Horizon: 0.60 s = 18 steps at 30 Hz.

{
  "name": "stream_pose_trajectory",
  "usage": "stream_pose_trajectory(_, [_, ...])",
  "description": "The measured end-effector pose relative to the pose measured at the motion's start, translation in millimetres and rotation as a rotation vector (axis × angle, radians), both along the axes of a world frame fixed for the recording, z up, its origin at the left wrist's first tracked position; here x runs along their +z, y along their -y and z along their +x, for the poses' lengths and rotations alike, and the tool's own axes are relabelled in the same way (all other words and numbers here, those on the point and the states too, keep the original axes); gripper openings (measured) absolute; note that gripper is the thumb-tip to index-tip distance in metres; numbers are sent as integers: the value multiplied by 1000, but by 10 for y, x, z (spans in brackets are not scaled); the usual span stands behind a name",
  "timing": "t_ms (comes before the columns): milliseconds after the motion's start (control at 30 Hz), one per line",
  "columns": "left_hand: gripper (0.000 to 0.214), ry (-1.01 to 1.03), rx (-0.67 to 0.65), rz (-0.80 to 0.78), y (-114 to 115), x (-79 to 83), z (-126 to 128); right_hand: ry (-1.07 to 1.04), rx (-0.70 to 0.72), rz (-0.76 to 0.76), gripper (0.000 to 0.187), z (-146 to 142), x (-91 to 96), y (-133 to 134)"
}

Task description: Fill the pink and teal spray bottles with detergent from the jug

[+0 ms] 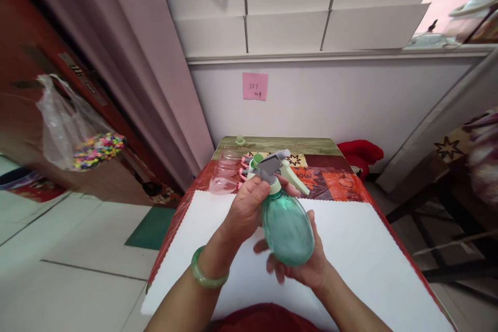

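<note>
A green translucent spray bottle [287,227] is held above a white sheet [358,249] on the table. My right hand [301,264] cups the bottle's body from below, fingers wrapped round it. My left hand [249,205], with a green bangle on the wrist, grips the neck just under the grey and pale green trigger head [278,167]. Beyond my hands, pink translucent spray bottles [225,176] lie on their sides near the table's far left. A small green cap [240,139] sits at the far edge.
The table has a red patterned cloth [330,181] under the white sheet. A pink note [255,86] is stuck on the wall. A plastic bag of coloured beads [83,137] hangs on the door at left. A red item [360,153] lies right of the table.
</note>
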<state>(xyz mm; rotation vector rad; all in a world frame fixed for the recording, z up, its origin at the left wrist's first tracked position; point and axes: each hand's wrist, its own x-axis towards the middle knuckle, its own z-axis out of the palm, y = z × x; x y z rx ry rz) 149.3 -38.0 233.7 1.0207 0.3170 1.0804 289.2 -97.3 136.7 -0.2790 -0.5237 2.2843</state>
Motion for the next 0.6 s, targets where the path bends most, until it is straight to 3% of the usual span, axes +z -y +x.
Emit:
stream_pose_trajectory(67, [31, 1, -4, -2, -11, 27, -19, -92, 150, -40, 118, -28, -77, 23])
stream_pose_trajectory(100, [30, -5, -3, -5, -18, 37, -27, -117, 162, -64, 117, -34, -98, 35])
stream_pose_trajectory(167, [29, -15, 24, -13, -27, 52, -34, -102, 56, -91, 105, -48, -103, 64])
stream_pose_trajectory(233, [25, -21, 88, -36, -25, 61, -20, 10, -169, -54, 91, -82, -73, 98])
stream_pose_trajectory(333, [19, 18, 247, -103, -13, 64, 32, 313, -663, 111, 85, -189, -5, 151])
stream_pose_trajectory(400, [19, 70, 299, -134, -8, 71, 70, 525, -982, 221, 106, -265, 36, 176])
stream_pose_trajectory(467, [21, 117, 276, -140, -5, 89, 93, 580, -1142, 265, 130, -296, 70, 181])
stream_pose_trajectory(500, [22, 131, 255, -137, -4, 102, 97, 529, -1106, 236, 131, -285, 83, 173])
stream_pose_trajectory(533, [22, 139, 238, -131, -3, 114, 96, 440, -975, 178, 125, -257, 93, 159])
stream_pose_trajectory(600, [22, 139, 219, -117, -1, 131, 86, 231, -518, 31, 103, -162, 100, 116])
